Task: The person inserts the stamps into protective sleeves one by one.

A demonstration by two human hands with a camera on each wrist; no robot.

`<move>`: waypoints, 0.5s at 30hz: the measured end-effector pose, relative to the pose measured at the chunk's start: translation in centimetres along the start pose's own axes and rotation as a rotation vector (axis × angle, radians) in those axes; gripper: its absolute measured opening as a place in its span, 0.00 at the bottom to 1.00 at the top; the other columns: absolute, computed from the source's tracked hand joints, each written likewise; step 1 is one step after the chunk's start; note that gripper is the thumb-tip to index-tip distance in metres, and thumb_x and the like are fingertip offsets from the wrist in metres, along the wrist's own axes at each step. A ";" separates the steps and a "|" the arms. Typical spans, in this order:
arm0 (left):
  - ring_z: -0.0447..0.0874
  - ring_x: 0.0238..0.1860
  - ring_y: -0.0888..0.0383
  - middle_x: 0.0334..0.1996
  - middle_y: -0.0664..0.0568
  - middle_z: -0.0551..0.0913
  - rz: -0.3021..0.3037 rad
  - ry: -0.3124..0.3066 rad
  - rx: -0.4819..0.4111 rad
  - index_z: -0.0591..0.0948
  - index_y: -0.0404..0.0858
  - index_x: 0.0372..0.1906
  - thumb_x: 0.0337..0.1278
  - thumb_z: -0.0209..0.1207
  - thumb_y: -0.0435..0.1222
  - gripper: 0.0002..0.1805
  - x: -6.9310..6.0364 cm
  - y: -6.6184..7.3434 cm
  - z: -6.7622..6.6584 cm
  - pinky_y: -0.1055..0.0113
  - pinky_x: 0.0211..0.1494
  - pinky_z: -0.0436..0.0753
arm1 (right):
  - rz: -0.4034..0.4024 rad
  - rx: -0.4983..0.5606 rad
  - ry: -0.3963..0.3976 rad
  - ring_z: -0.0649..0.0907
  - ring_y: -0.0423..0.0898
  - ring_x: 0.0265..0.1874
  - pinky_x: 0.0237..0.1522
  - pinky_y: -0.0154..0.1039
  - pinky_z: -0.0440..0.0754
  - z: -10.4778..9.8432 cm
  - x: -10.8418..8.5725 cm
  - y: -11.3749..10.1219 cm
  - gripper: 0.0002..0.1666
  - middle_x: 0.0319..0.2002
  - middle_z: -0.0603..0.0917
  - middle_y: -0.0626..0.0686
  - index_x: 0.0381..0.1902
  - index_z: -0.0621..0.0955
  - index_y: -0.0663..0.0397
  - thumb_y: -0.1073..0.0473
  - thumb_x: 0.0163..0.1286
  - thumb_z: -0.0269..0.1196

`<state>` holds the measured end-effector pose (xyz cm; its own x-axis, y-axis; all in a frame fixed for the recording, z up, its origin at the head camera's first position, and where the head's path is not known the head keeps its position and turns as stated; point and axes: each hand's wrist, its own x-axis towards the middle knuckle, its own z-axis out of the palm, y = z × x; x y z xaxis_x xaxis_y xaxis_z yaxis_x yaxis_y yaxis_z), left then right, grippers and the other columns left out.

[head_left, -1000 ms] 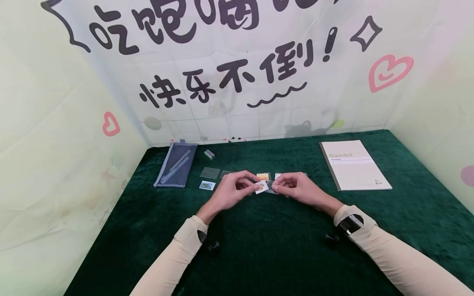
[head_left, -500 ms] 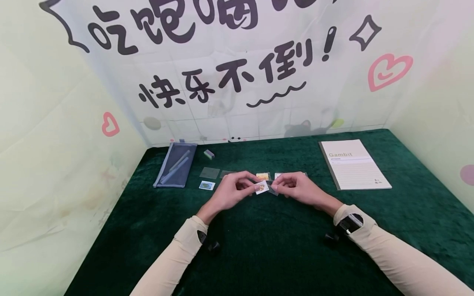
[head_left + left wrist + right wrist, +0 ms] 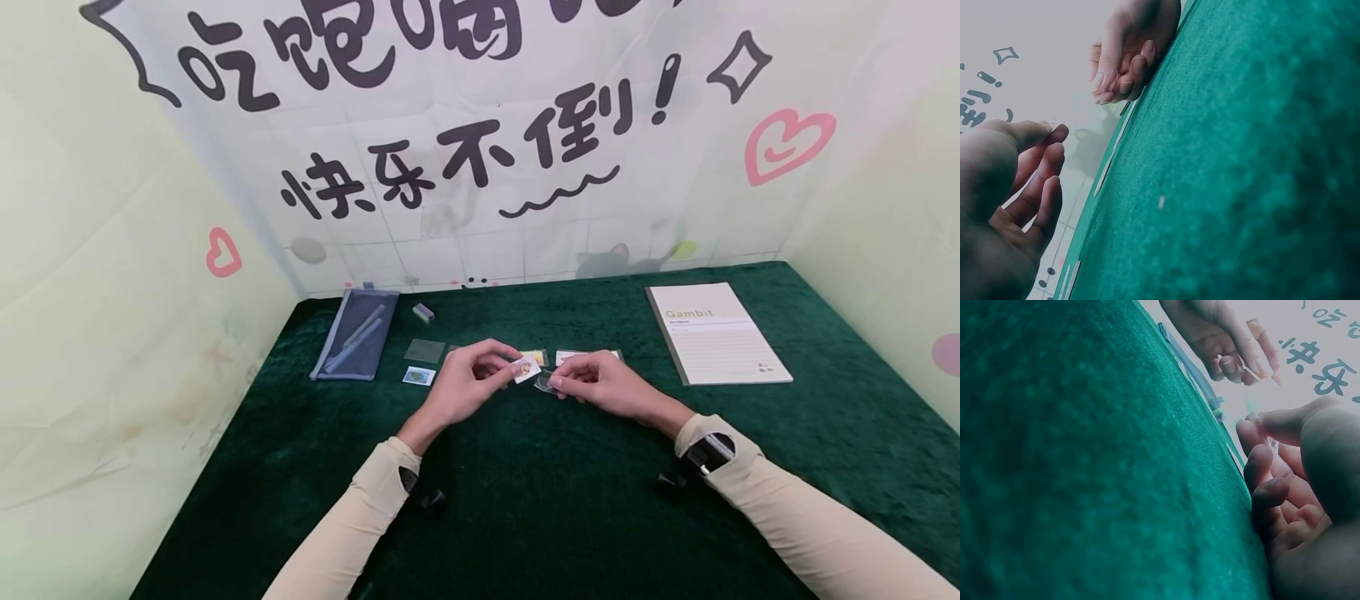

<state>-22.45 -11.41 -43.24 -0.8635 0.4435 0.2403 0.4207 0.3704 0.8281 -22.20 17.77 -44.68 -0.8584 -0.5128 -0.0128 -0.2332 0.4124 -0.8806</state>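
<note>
Between thumb and forefinger my left hand [image 3: 468, 383] pinches a small white stamp-like card [image 3: 527, 370] with a coloured picture. To its right, my right hand [image 3: 603, 382] pinches a small clear plastic sleeve [image 3: 545, 383]. Card and sleeve are close to each other above the cloth; whether they touch I cannot tell. Behind the hands lie an orange-pictured card [image 3: 535, 357] and a white-edged card in a clear sleeve [image 3: 587, 357], both partly hidden. In the left wrist view, the left fingers [image 3: 1054, 132] meet at their tips.
Left of the hands lie a blue-pictured card [image 3: 418, 376] and a clear sleeve [image 3: 424, 351]. Farther out are a blue mesh pencil pouch [image 3: 360, 335] with pens inside, an eraser-like block [image 3: 423, 312] and a notebook [image 3: 720, 335]. Green cloth [image 3: 540, 500] covers the table.
My left hand has drawn the white card slightly up and left, away from the clear sleeve. My right hand has stayed nearly in place with the sleeve, which now tilts differently.
</note>
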 end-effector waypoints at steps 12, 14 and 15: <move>0.89 0.34 0.59 0.39 0.62 0.93 0.006 -0.014 0.006 0.87 0.55 0.55 0.75 0.68 0.47 0.10 0.0 0.0 0.0 0.65 0.40 0.87 | 0.015 0.005 -0.026 0.86 0.48 0.37 0.40 0.37 0.85 -0.1 0.0 0.1 0.13 0.43 0.91 0.51 0.51 0.90 0.46 0.47 0.81 0.65; 0.89 0.34 0.59 0.39 0.62 0.93 0.003 -0.018 0.010 0.87 0.55 0.55 0.74 0.68 0.47 0.10 0.0 -0.1 0.0 0.65 0.40 0.87 | 0.015 0.003 -0.027 0.86 0.49 0.37 0.40 0.38 0.85 -0.1 0.0 0.1 0.13 0.43 0.91 0.50 0.51 0.90 0.46 0.48 0.81 0.65; 0.89 0.34 0.59 0.39 0.62 0.93 0.003 -0.019 0.013 0.87 0.56 0.55 0.74 0.68 0.47 0.10 0.0 -0.1 0.0 0.65 0.40 0.87 | 0.021 0.002 -0.025 0.86 0.49 0.37 0.40 0.38 0.85 -0.1 -0.1 0.0 0.12 0.43 0.91 0.50 0.50 0.90 0.44 0.47 0.81 0.65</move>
<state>-22.51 -11.43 -43.34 -0.8565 0.4604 0.2331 0.4273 0.3794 0.8207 -22.17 17.88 -44.65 -0.8515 -0.5226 -0.0427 -0.2146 0.4216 -0.8810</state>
